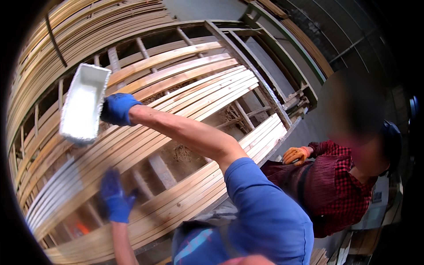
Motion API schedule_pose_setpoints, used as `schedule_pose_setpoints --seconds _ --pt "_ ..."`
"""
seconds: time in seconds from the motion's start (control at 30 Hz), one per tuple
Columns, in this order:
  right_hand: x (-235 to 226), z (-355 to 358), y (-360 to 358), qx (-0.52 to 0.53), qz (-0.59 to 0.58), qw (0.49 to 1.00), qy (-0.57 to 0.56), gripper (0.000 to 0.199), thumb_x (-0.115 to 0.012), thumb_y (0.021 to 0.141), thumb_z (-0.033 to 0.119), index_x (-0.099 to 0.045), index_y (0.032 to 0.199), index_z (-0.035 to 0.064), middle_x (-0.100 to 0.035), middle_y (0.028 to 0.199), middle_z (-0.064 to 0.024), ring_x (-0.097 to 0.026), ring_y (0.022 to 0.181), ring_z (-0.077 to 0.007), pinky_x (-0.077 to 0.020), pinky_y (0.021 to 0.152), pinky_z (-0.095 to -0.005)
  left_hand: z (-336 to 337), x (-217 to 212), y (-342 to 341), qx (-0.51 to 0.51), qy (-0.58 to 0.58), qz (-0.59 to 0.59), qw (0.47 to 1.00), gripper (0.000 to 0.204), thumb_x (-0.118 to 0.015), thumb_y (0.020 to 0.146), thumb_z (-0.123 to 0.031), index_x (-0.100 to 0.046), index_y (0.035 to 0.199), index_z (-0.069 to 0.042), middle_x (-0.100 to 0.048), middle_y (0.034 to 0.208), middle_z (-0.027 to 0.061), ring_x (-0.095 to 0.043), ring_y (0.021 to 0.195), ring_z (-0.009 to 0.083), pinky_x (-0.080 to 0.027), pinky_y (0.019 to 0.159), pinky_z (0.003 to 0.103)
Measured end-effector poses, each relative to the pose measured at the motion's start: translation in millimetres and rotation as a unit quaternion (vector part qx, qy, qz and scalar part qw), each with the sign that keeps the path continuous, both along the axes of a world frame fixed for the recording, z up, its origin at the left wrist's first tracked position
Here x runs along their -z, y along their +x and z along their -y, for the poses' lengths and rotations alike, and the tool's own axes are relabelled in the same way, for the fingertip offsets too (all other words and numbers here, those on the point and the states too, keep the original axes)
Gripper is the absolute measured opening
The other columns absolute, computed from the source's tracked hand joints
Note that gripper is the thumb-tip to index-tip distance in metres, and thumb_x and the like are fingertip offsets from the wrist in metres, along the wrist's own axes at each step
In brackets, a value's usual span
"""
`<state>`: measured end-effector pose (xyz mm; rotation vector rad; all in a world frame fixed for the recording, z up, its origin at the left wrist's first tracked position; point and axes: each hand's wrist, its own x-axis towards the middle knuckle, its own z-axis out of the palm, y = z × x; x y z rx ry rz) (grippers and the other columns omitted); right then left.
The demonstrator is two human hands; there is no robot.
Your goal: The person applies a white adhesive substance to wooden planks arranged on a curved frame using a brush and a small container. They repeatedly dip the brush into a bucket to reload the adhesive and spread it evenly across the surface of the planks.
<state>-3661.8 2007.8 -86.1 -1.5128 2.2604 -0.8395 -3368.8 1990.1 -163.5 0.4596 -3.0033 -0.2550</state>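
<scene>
My right hand (118,108), in a blue glove, reaches up and to the left and grips the right edge of a white rectangular tray (84,104) filled with white liquid. The tray is held tilted over long pale wooden slats (194,84) laid side by side on a rack. My left hand (115,198), also in a blue glove, is blurred, with fingers spread. It holds nothing and hovers over the lower slats (176,198).
The slats rest on a green-grey wooden frame (247,57) with bare ground visible through the gaps. More slats are stacked at the upper left (66,26). A person in a red checked shirt (335,185) with an orange glove (296,154) stands close on the right.
</scene>
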Motion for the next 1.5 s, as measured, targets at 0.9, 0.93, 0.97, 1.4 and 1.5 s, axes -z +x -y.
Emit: schedule_pose_setpoints --seconds 0.9,0.93,0.97,1.4,1.5 --pt "103.2 -92.4 -112.4 0.065 0.056 0.995 0.044 0.036 -0.058 0.081 0.042 -0.071 0.092 0.0103 -0.069 0.091 -0.0198 -0.066 0.086 -0.0382 -0.0524 0.075 -0.0447 -14.5 59.2 -82.5 -0.015 -0.019 -0.084 0.996 0.084 -0.083 0.065 -0.018 -0.046 0.138 -0.001 -0.046 0.142 0.0215 -0.043 0.131 0.0401 -0.034 0.11 0.046" --pt "107.6 -96.4 -112.4 0.059 0.07 0.995 0.031 0.037 -0.059 0.081 0.043 -0.071 0.093 0.0102 -0.069 0.091 -0.0199 -0.066 0.086 -0.0384 -0.0525 0.074 -0.0445 -16.8 58.9 -80.1 -0.015 -0.017 -0.071 0.997 0.084 -0.083 0.065 -0.019 -0.046 0.138 -0.001 -0.046 0.142 0.0215 -0.043 0.131 0.0401 -0.034 0.11 0.047" --pt "109.8 -102.2 -108.4 0.053 0.086 0.995 0.016 0.038 -0.059 0.081 0.044 -0.071 0.094 0.0101 -0.069 0.091 -0.02 -0.066 0.086 -0.0387 -0.0526 0.074 -0.0442 -20.1 59.3 -76.3 -0.015 -0.025 -0.077 0.997 0.084 -0.083 0.065 -0.019 -0.046 0.138 -0.001 -0.046 0.142 0.0217 -0.043 0.131 0.0402 -0.035 0.11 0.047" --pt "150.8 -136.9 -50.6 0.128 -0.028 0.99 -0.042 0.027 -0.06 0.083 0.041 -0.069 0.085 0.0155 -0.068 0.076 -0.0135 -0.067 0.069 -0.0341 -0.0533 0.063 -0.0441 -52.1 49.8 -45.7 -0.002 0.018 -0.098 0.995 0.076 -0.078 0.073 -0.018 -0.045 0.139 0.001 -0.047 0.141 0.0214 -0.043 0.131 0.0398 -0.034 0.11 0.047" --pt "202.6 -119.5 -58.6 0.138 0.05 0.988 0.037 0.034 -0.059 0.083 0.044 -0.067 0.096 0.0138 -0.07 0.084 -0.0165 -0.069 0.079 -0.0365 -0.0548 0.07 -0.047 -57.6 39.1 -51.7 -0.004 0.028 -0.076 0.997 0.078 -0.077 0.073 -0.015 -0.043 0.142 0.0 -0.046 0.142 0.0207 -0.043 0.132 0.0388 -0.033 0.111 0.046"
